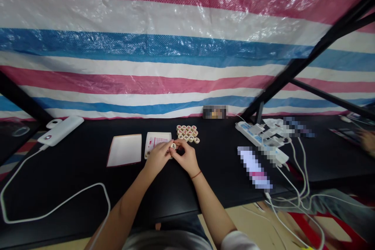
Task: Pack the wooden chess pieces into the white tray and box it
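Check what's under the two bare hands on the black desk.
A white card with red print lies under the left hand, near edge hidden; the right hand is over the desk; both pinch a round chess piece.

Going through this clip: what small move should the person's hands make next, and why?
Probably set the round Chinese chess piece down with the cluster of similar pieces. The left hand and right hand hold it at their fingertips, and the cluster lies just beyond them, beside the printed card.
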The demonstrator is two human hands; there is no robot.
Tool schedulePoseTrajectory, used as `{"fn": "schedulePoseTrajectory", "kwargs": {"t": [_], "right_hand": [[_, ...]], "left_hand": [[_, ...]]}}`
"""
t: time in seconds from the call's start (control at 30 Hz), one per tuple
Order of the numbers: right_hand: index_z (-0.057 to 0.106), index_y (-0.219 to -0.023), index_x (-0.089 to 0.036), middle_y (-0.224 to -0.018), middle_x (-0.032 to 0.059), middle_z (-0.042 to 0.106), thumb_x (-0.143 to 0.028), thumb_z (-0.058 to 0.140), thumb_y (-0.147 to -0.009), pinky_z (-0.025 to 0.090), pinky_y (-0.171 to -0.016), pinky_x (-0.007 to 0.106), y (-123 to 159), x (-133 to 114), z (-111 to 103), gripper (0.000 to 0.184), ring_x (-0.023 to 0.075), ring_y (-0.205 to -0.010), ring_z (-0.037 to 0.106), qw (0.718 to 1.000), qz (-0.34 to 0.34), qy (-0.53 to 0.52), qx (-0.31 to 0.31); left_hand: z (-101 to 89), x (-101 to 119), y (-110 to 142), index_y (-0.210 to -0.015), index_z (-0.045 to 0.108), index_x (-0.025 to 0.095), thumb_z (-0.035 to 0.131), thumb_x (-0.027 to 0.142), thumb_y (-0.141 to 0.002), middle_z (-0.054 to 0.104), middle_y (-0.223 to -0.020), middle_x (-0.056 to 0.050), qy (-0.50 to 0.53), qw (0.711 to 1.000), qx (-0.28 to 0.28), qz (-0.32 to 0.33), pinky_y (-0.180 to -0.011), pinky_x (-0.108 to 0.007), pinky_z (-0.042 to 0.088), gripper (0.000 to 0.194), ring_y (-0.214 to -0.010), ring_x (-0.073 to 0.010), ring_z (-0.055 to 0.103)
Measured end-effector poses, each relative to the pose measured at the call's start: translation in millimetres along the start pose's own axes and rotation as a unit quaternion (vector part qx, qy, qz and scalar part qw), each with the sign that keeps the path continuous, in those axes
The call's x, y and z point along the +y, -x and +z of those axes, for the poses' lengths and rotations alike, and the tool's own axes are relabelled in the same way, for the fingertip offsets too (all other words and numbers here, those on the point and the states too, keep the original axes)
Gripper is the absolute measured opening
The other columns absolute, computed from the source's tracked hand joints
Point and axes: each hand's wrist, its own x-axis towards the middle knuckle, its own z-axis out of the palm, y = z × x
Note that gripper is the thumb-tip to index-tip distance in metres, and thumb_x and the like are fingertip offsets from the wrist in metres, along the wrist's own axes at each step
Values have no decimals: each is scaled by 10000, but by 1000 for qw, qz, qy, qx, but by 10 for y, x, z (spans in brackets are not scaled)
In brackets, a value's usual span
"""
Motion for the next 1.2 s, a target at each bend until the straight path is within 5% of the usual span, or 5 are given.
{"fn": "schedulePoseTrajectory", "kwargs": {"t": [0.3,0.43,0.77,1.2], "right_hand": [[638,-988,-149,-852,80,705,-396,576,-755,542,-722,317,-65,560,-503,346,189,-725,656,962,152,96,204],[668,-931,-131,-955,131,672,-364,557,-738,531,-708,327,-89,727,-649,323,175,-677,617,960,134,168,180],[656,-1015,-148,-978,118,683,-333,504,-805,468,-810,374,-77,835,-611,318,231,-823,593,959,82,253,99],[608,-1107,-158,-966,100,659,-300,522,-791,465,-776,364,-81,823,-599,356,223,-807,571,951,88,268,129]], "left_hand": [[-85,28,-19,-1181,598,236,539,236,-897,678,-916,-29,12,1000,3,0,-841,-313,524,289,-882,-178,646],[-130,8,-33,-1127,618,233,496,209,-905,683,-986,-45,21,1000,20,-5,-874,-335,516,255,-906,-180,643],[-162,1,-45,-1058,646,224,482,189,-899,700,-966,-47,22,999,31,3,-854,-334,514,231,-861,-176,651],[-233,-100,-73,-1035,656,214,475,209,-892,702,-943,-54,-10,1000,26,-13,-877,-354,470,231,-893,-196,629]]}}
